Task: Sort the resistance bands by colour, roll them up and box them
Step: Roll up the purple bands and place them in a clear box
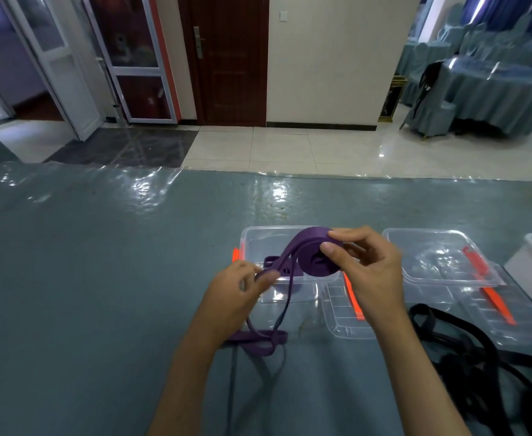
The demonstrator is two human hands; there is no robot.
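Two hands work the purple band (308, 262) above the clear box (260, 239) on the worktop (101, 278): right hand (368, 265) fingers pinch the coil, left hand (239, 291) fingers grasp the loose tail. Rolling step underway; next, wind in the remaining tail, judged still long

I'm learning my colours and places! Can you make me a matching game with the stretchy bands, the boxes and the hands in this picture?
Things:
1. purple band
2. black bands
3. clear box
4. left hand

Places or states:
A. lying in a loose heap on the table, to the right
B. standing open behind the hands, with an orange clip on its side
C. partly rolled into a coil, held by the right hand
D. feeding the loose purple strap towards the coil

Pairs: 1-C, 2-A, 3-B, 4-D
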